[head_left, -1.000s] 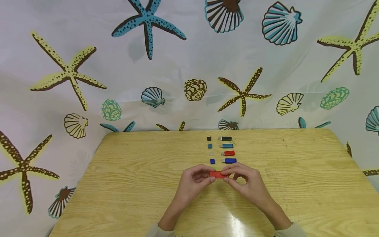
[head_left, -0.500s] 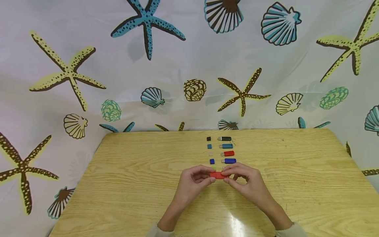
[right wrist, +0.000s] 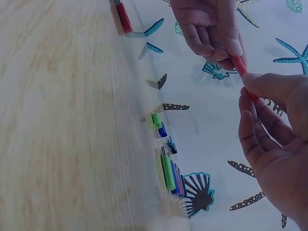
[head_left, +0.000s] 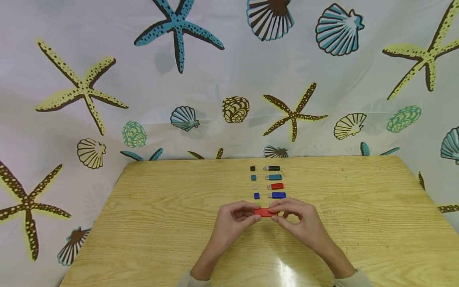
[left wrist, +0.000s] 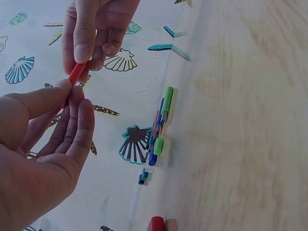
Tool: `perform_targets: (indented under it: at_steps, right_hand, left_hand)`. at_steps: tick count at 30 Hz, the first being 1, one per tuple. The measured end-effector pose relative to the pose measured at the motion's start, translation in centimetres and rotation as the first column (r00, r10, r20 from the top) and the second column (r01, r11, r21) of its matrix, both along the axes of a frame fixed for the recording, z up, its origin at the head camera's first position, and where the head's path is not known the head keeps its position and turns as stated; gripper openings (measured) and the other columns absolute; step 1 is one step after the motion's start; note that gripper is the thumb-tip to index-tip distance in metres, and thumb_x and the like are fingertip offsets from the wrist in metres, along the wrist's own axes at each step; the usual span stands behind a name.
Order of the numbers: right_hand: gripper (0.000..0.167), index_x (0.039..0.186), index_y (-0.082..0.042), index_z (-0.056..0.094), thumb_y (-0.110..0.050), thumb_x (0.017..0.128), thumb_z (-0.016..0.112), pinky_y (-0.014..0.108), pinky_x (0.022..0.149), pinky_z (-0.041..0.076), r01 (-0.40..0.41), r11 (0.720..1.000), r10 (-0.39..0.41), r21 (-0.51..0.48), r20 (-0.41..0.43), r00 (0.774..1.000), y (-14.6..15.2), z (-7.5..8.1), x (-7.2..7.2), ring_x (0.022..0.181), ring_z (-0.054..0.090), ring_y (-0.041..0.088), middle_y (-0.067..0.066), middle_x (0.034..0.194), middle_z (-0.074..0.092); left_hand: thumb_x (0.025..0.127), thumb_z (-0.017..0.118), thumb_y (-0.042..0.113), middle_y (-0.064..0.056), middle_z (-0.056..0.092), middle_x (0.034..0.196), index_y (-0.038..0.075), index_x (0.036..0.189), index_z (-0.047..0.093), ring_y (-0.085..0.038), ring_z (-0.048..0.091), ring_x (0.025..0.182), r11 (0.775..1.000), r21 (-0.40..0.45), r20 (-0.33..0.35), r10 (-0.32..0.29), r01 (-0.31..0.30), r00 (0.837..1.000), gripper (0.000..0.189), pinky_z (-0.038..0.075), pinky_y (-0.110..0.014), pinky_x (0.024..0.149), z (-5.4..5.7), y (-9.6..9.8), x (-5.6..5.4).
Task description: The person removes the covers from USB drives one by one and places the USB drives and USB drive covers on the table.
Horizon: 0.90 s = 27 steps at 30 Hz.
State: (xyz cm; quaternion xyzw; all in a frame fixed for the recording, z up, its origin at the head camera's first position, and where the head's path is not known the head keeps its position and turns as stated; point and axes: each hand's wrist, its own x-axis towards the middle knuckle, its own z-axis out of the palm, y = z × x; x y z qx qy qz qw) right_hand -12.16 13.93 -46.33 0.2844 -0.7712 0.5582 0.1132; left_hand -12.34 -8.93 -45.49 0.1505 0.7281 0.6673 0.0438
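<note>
A red USB stick (head_left: 265, 212) is held level above the table between both hands, its cap seated against the body with no gap showing. My left hand (head_left: 233, 221) pinches its left end between thumb and fingers. At the other end, my right hand (head_left: 302, 218) pinches it the same way. The held stick (left wrist: 77, 73) looks like one straight red bar in the left wrist view. Just beyond the hands lie a dark blue USB stick (head_left: 277, 195) and its blue cap (head_left: 256, 196). A green USB stick (right wrist: 168, 173) and green cap (right wrist: 156, 121) are mostly hidden in the head view.
On the wooden table (head_left: 161, 223) farther back are a red stick (head_left: 276, 186), a teal stick (head_left: 274, 177) and a black stick (head_left: 272, 168), with small caps left of them. Another red stick (right wrist: 123, 18) lies apart. A patterned cloth (head_left: 208, 79) hangs behind.
</note>
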Motion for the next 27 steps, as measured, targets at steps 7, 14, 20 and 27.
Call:
perform_targets:
  at_steps: [7,14,20,27]
  right_hand:
    - [0.022,0.106,-0.012,0.079,0.002,0.090,0.078,0.027,0.070,0.057,-0.010,1.000,0.010,-0.011,-0.013,1.000,0.03,0.11,0.10,0.091,0.068,0.017,0.002,0.110,0.074]
    - [0.021,0.105,-0.010,0.080,0.003,0.088,0.078,0.027,0.071,0.057,-0.029,0.999,0.029,-0.018,-0.023,0.999,0.04,0.19,0.08,0.091,0.068,0.018,0.006,0.110,0.074]
    - [0.021,0.104,-0.011,0.080,0.003,0.089,0.078,0.027,0.071,0.057,-0.028,1.000,0.027,-0.015,-0.018,0.999,0.09,0.41,0.12,0.090,0.068,0.018,0.004,0.110,0.074]
    - [0.019,0.103,-0.012,0.080,0.001,0.089,0.078,0.029,0.071,0.058,-0.037,0.999,0.037,-0.021,0.003,0.999,0.14,0.68,0.18,0.090,0.069,0.018,0.002,0.110,0.074]
  left_hand:
    - [0.091,0.077,0.001,-0.018,0.074,0.101,-0.002,0.109,0.077,-0.017,0.073,0.083,1.000,0.007,-0.005,-0.004,0.004,1.000,0.019,0.061,-0.029,0.075,-0.01,-0.06,0.06]
    - [0.090,0.078,0.001,-0.018,0.074,0.101,-0.002,0.108,0.077,-0.018,0.074,0.084,1.000,0.004,0.005,0.003,-0.003,1.000,0.018,0.061,-0.030,0.076,0.16,-0.02,0.11]
    - [0.090,0.078,0.001,-0.019,0.074,0.100,-0.003,0.108,0.077,-0.019,0.075,0.085,1.000,0.011,0.007,0.003,-0.003,1.000,0.018,0.062,-0.031,0.076,0.28,0.01,0.11]
    - [0.090,0.079,0.003,-0.018,0.075,0.103,-0.002,0.107,0.078,-0.022,0.076,0.087,1.000,0.008,0.014,0.002,-0.002,1.000,0.018,0.062,-0.032,0.076,0.22,-0.06,0.07]
